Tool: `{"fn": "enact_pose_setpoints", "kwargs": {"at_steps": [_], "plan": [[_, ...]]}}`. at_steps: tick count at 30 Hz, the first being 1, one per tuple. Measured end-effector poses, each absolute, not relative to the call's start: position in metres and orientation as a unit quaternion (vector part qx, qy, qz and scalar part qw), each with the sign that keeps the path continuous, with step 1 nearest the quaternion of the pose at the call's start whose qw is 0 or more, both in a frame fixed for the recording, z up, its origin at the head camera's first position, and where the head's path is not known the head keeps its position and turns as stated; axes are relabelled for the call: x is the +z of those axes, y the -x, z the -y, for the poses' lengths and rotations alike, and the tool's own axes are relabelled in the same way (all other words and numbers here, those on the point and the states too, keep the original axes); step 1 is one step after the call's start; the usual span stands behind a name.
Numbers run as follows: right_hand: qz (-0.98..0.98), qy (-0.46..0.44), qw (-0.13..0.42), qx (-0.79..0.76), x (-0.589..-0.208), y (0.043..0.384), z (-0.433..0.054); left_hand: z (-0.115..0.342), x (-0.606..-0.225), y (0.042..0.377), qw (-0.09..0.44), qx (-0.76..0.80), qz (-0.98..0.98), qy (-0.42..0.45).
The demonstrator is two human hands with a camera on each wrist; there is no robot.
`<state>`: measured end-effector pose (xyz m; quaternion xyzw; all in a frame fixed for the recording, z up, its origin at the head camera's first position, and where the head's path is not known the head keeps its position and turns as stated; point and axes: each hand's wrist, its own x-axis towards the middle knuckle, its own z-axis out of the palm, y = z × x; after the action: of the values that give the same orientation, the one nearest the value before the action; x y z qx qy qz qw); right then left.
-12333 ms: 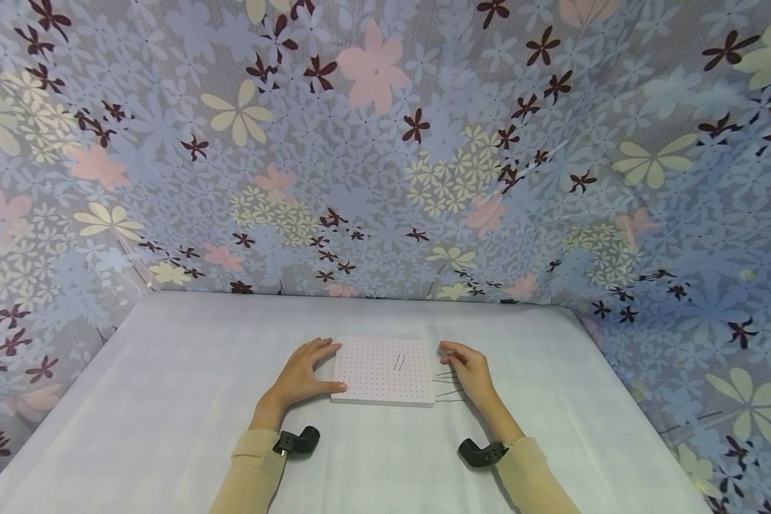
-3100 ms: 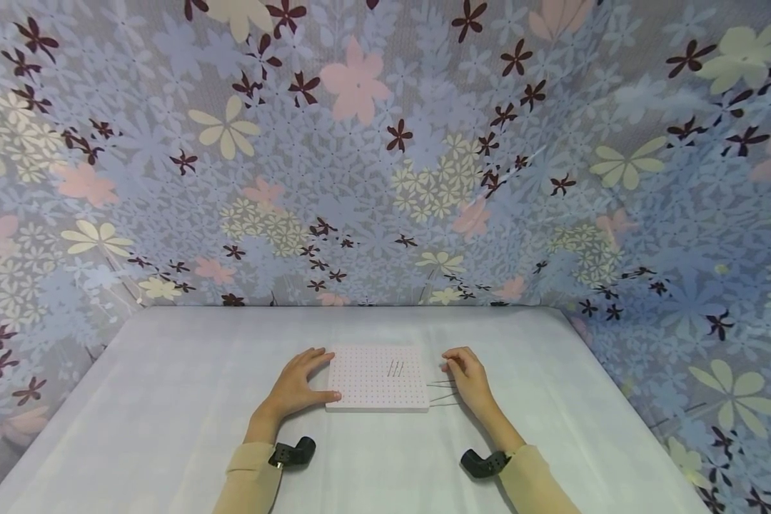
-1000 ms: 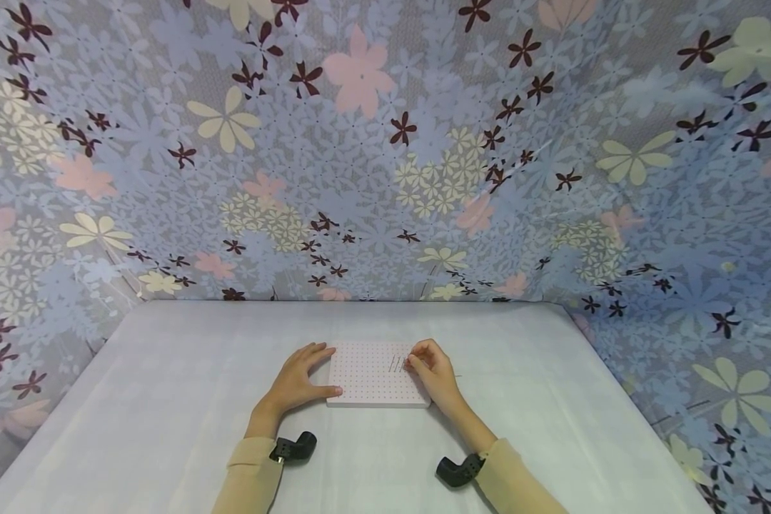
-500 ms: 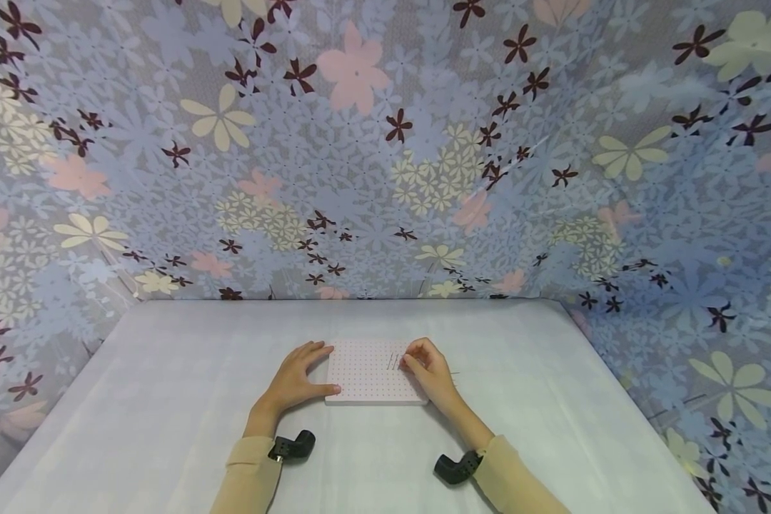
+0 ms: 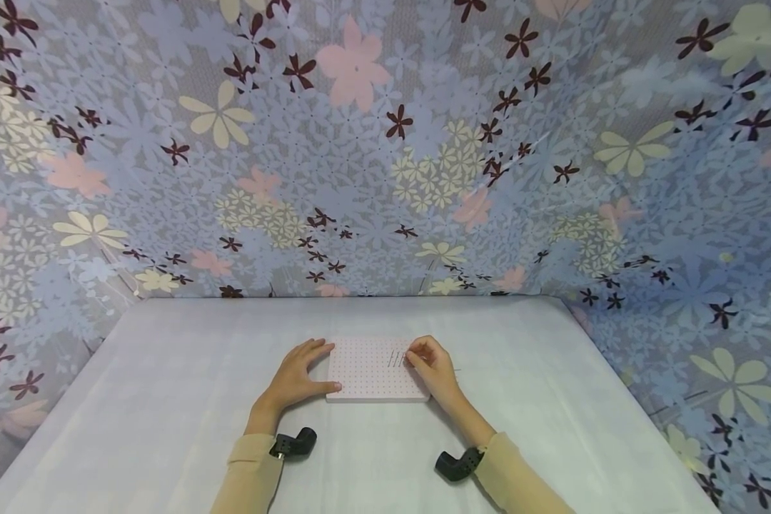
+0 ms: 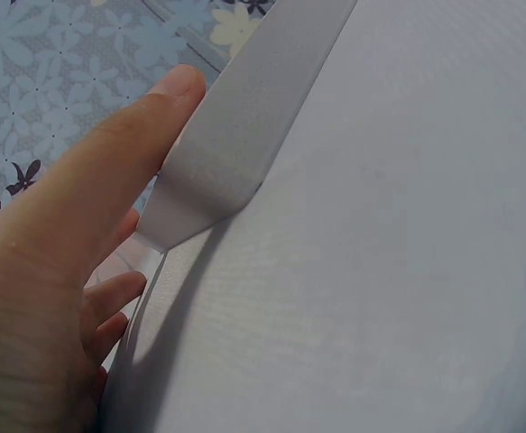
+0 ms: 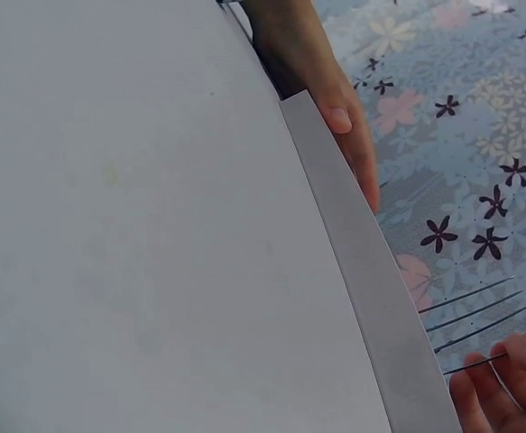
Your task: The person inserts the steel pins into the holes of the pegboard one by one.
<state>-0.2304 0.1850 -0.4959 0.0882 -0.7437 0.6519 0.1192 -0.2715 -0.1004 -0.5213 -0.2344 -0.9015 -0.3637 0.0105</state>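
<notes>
A white board (image 5: 366, 382) printed with a grid of small dots lies flat on the table. Three thin dark metal rods (image 5: 395, 358) stand in a row on its right half. My left hand (image 5: 297, 377) spans the board's left edge, thumb at the near corner and extended fingers at the far one; the left wrist view has the thumb (image 6: 127, 144) along the board's side. Over the board's right part, my right hand (image 5: 434, 365) pinches a fourth thin metal rod (image 7: 473, 364) beside the standing ones. Its lower end is hidden behind the board's edge in the right wrist view.
White cloth covers the table (image 5: 199, 400). The tip of a loose rod (image 5: 458, 370) shows right of my right hand, which hides the rest. A flowered fabric (image 5: 360, 178) rises behind the table and along its sides. Both wrists carry black cameras.
Two rods stood on the board at first, then three. My right hand has come from the loose rods on the right to the board with another rod. My left hand stays at the left edge.
</notes>
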Motion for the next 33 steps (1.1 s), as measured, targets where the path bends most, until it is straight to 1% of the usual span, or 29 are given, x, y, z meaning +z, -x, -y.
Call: {"fn": "enact_pose_setpoints", "kwargs": {"at_steps": [6,13,19,24,33], "plan": [[0.732,-0.099,0.117,0.664,-0.513,0.240,-0.193,0.100,-0.520,0.273,0.009,-0.361,0.903,0.235],[0.720,-0.124,0.123,0.672,-0.517,0.242,-0.194,0.100,-0.518,0.272,0.012,-0.359,0.903,0.236],[0.721,-0.115,0.129,0.671,-0.519,0.243,-0.193,0.100,-0.519,0.271,0.011,-0.361,0.902,0.235],[0.719,-0.104,0.121,0.676,-0.515,0.242,-0.193,0.101,-0.521,0.271,0.013,-0.359,0.903,0.235],[0.759,-0.113,0.111,0.632,-0.492,0.227,-0.188,0.101,-0.522,0.271,0.014,-0.361,0.902,0.234]]}}
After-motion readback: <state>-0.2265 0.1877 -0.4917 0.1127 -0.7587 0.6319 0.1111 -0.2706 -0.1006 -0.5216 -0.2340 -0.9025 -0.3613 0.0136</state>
